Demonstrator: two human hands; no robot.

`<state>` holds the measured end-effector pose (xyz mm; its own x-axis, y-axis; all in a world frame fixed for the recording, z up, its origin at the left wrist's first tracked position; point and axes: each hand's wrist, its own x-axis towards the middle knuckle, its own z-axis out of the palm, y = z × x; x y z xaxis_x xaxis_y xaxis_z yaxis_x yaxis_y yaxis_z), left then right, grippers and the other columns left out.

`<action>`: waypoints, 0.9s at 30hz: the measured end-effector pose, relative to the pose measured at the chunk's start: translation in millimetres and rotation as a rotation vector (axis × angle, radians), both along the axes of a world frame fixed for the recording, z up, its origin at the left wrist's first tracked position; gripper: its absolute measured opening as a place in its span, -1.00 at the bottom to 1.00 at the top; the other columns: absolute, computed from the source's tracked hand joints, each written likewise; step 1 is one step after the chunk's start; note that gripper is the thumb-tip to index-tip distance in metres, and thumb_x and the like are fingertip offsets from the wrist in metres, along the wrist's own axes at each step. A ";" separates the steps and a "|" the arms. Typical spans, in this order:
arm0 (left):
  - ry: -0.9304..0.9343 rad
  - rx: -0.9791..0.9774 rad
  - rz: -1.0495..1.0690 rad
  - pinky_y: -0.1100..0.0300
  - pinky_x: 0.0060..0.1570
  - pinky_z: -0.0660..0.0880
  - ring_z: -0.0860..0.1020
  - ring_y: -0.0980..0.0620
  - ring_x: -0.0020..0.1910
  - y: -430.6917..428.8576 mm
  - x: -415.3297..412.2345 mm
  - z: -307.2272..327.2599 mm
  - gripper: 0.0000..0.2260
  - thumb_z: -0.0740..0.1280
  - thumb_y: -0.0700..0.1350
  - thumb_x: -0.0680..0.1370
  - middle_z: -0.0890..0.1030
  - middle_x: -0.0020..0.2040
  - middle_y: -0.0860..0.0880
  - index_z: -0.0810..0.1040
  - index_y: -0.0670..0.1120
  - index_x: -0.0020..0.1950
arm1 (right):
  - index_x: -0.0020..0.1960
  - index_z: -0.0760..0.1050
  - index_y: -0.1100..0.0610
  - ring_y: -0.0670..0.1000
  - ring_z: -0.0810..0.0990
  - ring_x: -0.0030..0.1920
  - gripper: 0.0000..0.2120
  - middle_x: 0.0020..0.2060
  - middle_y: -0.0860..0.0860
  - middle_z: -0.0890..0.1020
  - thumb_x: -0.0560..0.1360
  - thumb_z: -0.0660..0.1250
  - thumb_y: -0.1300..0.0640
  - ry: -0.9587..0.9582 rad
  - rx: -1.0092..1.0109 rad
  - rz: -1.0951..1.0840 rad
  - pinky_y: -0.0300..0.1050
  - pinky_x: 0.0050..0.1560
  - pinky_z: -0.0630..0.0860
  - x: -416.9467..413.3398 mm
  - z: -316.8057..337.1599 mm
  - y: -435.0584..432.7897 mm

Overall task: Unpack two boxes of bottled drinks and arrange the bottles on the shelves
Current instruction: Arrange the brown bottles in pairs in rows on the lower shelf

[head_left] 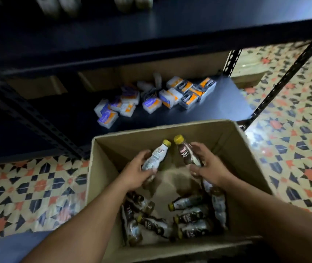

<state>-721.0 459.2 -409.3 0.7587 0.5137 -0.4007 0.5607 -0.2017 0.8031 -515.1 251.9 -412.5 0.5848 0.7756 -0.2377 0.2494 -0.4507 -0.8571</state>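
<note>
Floor: patterned tile floor in cream, orange and navy [28, 183], showing from 8 to 9 o'clock of the view.
Left hand: the left hand [138, 171] is inside the box, fingers curled round the lower body of a pale bottle.
Packets: small white, orange and purple packets [151, 99] lie in a loose heap at 12 o'clock from the box, on the lower shelf.
Pale bottle: a small white-labelled plastic bottle with a yellow cap [156, 154], tilted with its cap toward 1 o'clock and raised above the box floor.
Dark bottle: a small brown-labelled plastic bottle with a yellow cap [186, 154], cap toward 11 o'clock, just beside the pale one.
Handling: they look light and stiff, likely smooth-skinned; a grip round the mid-body, below the shoulder, should hold best.
Loose bottles: a jumble of similar bottles [187, 203] lies on its sides at 6 o'clock in the box.
Right hand: the right hand [208, 166] grips the dark bottle's lower half; the two hands are apart, one bottle each.
Lower shelf: dark metal shelf board [227, 103], with free room at 1 o'clock.
Box: open brown cardboard box [246, 158] standing on the floor.
</note>
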 end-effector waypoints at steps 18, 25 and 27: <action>-0.598 0.347 0.173 0.43 0.00 0.51 0.57 0.35 0.05 -17.3 5.7 253.7 -0.39 0.52 -0.17 0.50 0.56 0.18 0.13 0.29 0.28 0.34 | 0.48 0.20 -0.36 -0.40 0.54 0.17 -0.24 0.18 -0.25 0.59 0.54 0.49 0.22 -0.156 0.553 -0.108 -0.40 0.07 0.53 -25.3 241.0 17.8; -0.649 0.398 0.184 0.29 0.05 0.50 0.58 0.23 0.10 27.0 54.6 313.1 -0.42 0.52 -0.15 0.50 0.58 0.14 0.18 0.30 0.36 0.24 | 0.48 0.22 -0.33 -0.17 0.65 0.09 -0.24 0.12 -0.16 0.63 0.50 0.53 0.15 -0.286 0.555 -0.150 -0.01 0.21 0.58 23.1 314.8 70.0; -0.641 0.404 0.183 0.40 -0.06 0.45 0.56 0.32 0.04 40.4 70.7 323.1 -0.44 0.51 -0.17 0.51 0.55 0.08 0.25 0.29 0.32 0.25 | 0.52 0.21 -0.24 -0.19 0.60 0.07 -0.24 0.09 -0.20 0.59 0.50 0.53 0.14 -0.322 0.544 -0.161 -0.09 0.17 0.52 37.1 332.2 85.0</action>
